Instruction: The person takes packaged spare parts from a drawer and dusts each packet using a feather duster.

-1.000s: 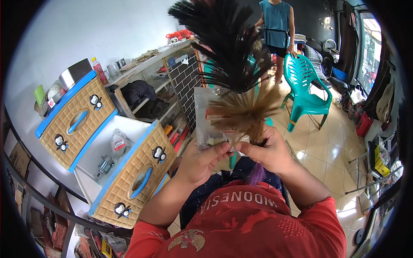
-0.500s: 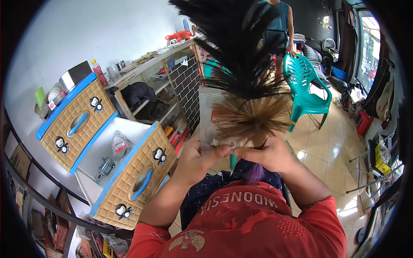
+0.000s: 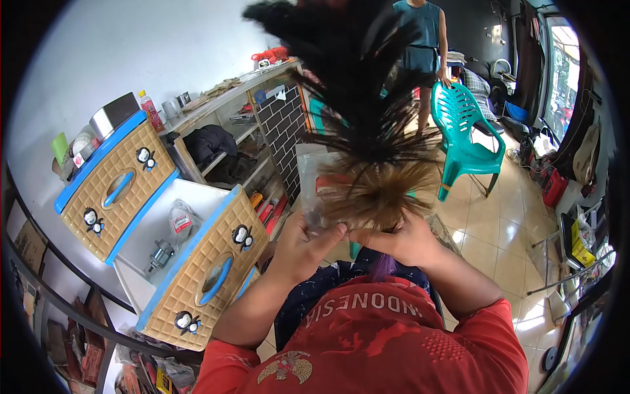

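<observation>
A clear plastic bag [image 3: 311, 180] with a red label stands upright between my hands. My left hand [image 3: 298, 248] is closed on its lower left edge, thumb in front. My right hand [image 3: 410, 241] pinches near the bag's lower right, and the duster's shaft also seems to be in or behind it. The feather duster [image 3: 371, 98] rises above both hands, with black feathers on top and brown ones lower down, covering much of the bag and my right fingertips. Purple feathers [image 3: 384, 265] hang below my right hand.
An open drawer [image 3: 164, 240] at the left holds a metal part [image 3: 161, 255] and a bagged item. Behind it is a shelf cabinet [image 3: 282, 131]. A person [image 3: 423, 39] stands with a hand on a green chair [image 3: 462, 131].
The duster's feathers have swayed and now cover more of the bag's right side. The bag has shifted slightly lower and left. Both hands keep their grip.
</observation>
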Demonstrator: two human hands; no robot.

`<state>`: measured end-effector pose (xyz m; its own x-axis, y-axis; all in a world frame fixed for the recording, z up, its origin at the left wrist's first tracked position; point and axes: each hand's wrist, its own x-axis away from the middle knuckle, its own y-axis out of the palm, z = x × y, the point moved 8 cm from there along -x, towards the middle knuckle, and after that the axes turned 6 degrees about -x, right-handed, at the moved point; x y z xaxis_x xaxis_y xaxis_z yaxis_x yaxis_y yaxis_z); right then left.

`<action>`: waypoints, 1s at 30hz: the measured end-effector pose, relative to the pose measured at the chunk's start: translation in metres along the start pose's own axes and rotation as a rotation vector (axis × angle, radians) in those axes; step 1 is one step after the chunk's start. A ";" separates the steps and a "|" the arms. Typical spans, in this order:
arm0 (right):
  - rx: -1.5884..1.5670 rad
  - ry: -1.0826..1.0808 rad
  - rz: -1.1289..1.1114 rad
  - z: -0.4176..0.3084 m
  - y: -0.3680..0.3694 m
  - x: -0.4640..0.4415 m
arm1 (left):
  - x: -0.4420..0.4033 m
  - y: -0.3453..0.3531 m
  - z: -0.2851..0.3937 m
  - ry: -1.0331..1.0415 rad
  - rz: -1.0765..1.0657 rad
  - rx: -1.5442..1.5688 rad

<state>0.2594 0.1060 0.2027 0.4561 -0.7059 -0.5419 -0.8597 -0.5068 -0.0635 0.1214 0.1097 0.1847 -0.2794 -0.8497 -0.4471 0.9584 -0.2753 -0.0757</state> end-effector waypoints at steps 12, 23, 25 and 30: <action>-0.010 0.031 -0.072 0.010 -0.003 -0.002 | 0.005 0.001 0.003 0.010 -0.026 -0.130; 0.268 -0.141 -0.145 -0.010 0.000 0.000 | 0.002 0.002 0.010 0.038 -0.042 -0.098; 0.347 -0.170 -0.155 -0.007 0.001 0.000 | 0.002 0.000 0.011 0.022 -0.052 -0.073; 0.342 -0.214 -0.077 -0.004 -0.007 0.000 | 0.002 -0.006 -0.011 -0.059 -0.055 0.104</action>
<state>0.2669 0.1075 0.2064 0.4947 -0.5351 -0.6848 -0.8684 -0.3348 -0.3657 0.1161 0.1146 0.1743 -0.3376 -0.8560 -0.3914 0.9310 -0.3649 -0.0051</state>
